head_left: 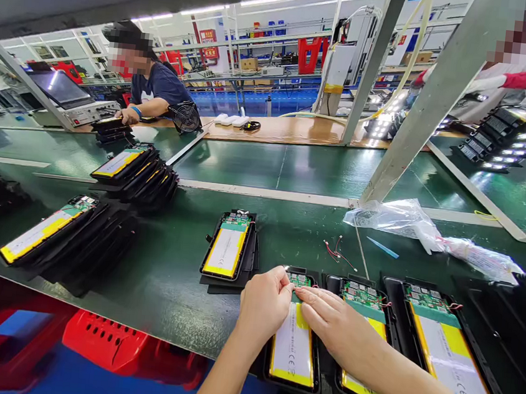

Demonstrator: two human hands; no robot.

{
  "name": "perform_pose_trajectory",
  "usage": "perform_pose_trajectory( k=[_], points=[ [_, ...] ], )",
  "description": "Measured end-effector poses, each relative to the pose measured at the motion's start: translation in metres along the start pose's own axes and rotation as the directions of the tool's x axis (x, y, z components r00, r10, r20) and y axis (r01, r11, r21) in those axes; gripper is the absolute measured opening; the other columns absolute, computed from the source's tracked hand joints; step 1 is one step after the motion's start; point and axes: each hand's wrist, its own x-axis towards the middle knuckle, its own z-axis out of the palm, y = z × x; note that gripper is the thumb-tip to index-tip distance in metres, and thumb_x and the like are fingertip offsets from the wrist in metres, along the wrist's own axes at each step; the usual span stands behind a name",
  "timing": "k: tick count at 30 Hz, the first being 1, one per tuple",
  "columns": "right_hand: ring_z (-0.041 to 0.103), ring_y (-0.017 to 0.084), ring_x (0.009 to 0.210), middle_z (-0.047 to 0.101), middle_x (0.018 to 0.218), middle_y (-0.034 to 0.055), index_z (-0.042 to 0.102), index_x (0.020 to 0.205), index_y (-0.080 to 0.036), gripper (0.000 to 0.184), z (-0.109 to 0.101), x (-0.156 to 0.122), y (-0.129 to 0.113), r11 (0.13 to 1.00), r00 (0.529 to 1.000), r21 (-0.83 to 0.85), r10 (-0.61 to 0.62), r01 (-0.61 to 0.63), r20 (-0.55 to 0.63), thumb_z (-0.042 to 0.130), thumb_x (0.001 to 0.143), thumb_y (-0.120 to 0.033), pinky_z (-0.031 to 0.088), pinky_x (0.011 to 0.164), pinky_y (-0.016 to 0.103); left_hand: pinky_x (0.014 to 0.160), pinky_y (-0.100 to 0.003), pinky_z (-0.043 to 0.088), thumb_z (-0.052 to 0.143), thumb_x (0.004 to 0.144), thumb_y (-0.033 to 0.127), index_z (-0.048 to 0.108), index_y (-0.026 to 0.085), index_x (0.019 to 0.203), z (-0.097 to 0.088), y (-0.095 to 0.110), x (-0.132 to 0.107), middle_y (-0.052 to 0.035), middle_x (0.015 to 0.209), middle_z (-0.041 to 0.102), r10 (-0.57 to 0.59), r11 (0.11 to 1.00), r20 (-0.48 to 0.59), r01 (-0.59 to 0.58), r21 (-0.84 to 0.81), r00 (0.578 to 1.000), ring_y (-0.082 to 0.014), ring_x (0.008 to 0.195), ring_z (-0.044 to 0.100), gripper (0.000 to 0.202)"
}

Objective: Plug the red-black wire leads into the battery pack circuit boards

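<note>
A black device casing with a white and yellow battery pack [293,344] lies in front of me, its green circuit board [300,280] at the far end. My left hand [265,304] is closed in a pinch at the board's edge. Beside it, my right hand [337,324] reaches in from the right, its fingertips together and meeting the left fingers over the board. Whatever is between the fingertips is hidden. A second casing with a battery [374,328] is partly covered by my right forearm. Further right lies a third battery casing [444,348] with thin red wires.
Left of my hands sits a small pile topped by a battery casing [227,249]. Tall casing stacks [98,242] stand farther left. Loose wires [336,252], a blue strip [382,247] and a plastic bag [396,220] lie beyond. A metal post [411,131] rises behind; a co-worker [156,88] handles casings.
</note>
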Motion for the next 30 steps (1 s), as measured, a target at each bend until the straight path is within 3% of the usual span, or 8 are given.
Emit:
perform_pose_trajectory(
  k=[8, 13, 17, 20, 23, 25, 27, 30],
  points=[
    [0.06, 0.028, 0.102, 0.064, 0.108, 0.0162, 0.059, 0.088, -0.011, 0.014, 0.004, 0.002, 0.001, 0.998, 0.995, -0.052, -0.018, 0.023, 0.102, 0.057, 0.075, -0.005, 0.054, 0.089, 0.041, 0.053, -0.024, 0.024, 0.05, 0.079, 0.031, 0.049, 0.023, 0.065, 0.0, 0.0, 0.003, 0.0035, 0.061, 0.059, 0.054, 0.998, 0.012, -0.055, 0.031, 0.998, -0.0128, 0.057, 0.052, 0.016],
    [0.062, 0.028, 0.099, 0.064, 0.105, 0.018, 0.06, 0.088, -0.01, 0.015, 0.001, 0.008, -0.001, 0.989, 0.989, -0.127, -0.056, 0.073, 0.134, 0.054, 0.075, -0.005, 0.054, 0.087, 0.042, 0.052, -0.025, 0.023, 0.05, 0.079, 0.031, 0.05, 0.024, 0.065, -0.002, 0.003, 0.003, 0.0016, 0.061, 0.059, 0.059, 0.994, 0.022, -0.06, 0.088, 0.998, -0.0153, 0.058, 0.053, 0.016],
    [0.06, 0.028, 0.104, 0.063, 0.11, 0.0183, 0.059, 0.089, -0.011, 0.016, -0.004, 0.007, 0.003, 0.991, 0.984, -0.087, -0.085, 0.099, 0.156, 0.052, 0.077, -0.003, 0.053, 0.089, 0.04, 0.052, -0.026, 0.025, 0.05, 0.08, 0.029, 0.052, 0.024, 0.066, -0.004, 0.004, 0.004, 0.0, 0.063, 0.06, 0.068, 0.994, 0.013, -0.069, 0.087, 0.998, -0.017, 0.06, 0.055, 0.015],
    [0.058, 0.028, 0.11, 0.062, 0.115, 0.0187, 0.058, 0.091, -0.011, 0.018, -0.008, -0.005, 0.001, 0.996, 0.994, -0.073, -0.041, 0.048, 0.098, 0.049, 0.078, -0.001, 0.054, 0.09, 0.04, 0.053, -0.025, 0.027, 0.052, 0.079, 0.028, 0.053, 0.022, 0.066, -0.002, 0.003, 0.004, 0.0003, 0.063, 0.061, 0.088, 0.994, -0.005, -0.088, 0.057, 0.996, -0.016, 0.062, 0.056, 0.014],
    [0.057, 0.027, 0.112, 0.061, 0.118, 0.0158, 0.057, 0.099, -0.011, 0.027, -0.011, -0.021, -0.004, 0.996, 0.996, -0.046, 0.083, -0.081, 0.037, 0.044, 0.08, 0.002, 0.054, 0.09, 0.041, 0.054, -0.023, 0.031, 0.049, 0.084, 0.03, 0.052, 0.022, 0.068, -0.001, 0.002, -0.007, 0.0024, 0.063, 0.06, 0.121, 0.993, -0.022, -0.121, 0.009, 0.992, -0.0127, 0.06, 0.056, 0.019],
    [0.059, 0.024, 0.109, 0.062, 0.117, 0.0135, 0.056, 0.102, -0.013, 0.027, -0.013, -0.028, -0.006, 0.984, 0.984, 0.017, 0.175, -0.176, 0.026, 0.042, 0.083, 0.0, 0.054, 0.088, 0.04, 0.054, -0.022, 0.033, 0.041, 0.089, 0.033, 0.052, 0.022, 0.072, -0.007, 0.001, -0.022, 0.0033, 0.063, 0.059, 0.143, 0.988, -0.066, -0.146, -0.053, 0.988, -0.0112, 0.059, 0.055, 0.023],
    [0.062, 0.022, 0.101, 0.065, 0.113, 0.0119, 0.056, 0.101, -0.015, 0.023, -0.018, -0.029, -0.007, 0.966, 0.968, 0.077, 0.247, -0.249, 0.032, 0.04, 0.087, -0.005, 0.056, 0.084, 0.038, 0.056, -0.023, 0.035, 0.036, 0.092, 0.036, 0.053, 0.023, 0.076, -0.022, 0.0, -0.038, 0.0031, 0.066, 0.06, 0.115, 0.987, -0.175, -0.132, -0.089, 0.978, -0.0113, 0.061, 0.055, 0.027],
    [0.065, 0.022, 0.091, 0.068, 0.103, 0.0111, 0.059, 0.095, -0.016, 0.021, -0.026, -0.016, -0.014, 0.951, 0.954, 0.084, 0.292, -0.297, 0.067, 0.04, 0.089, -0.008, 0.057, 0.075, 0.037, 0.067, -0.027, 0.042, 0.037, 0.091, 0.042, 0.057, 0.024, 0.096, -0.054, -0.007, -0.05, -0.0022, 0.089, 0.064, 0.0, 0.999, -0.446, 0.019, 0.038, 0.895, -0.017, 0.08, 0.058, 0.027]
  ],
)
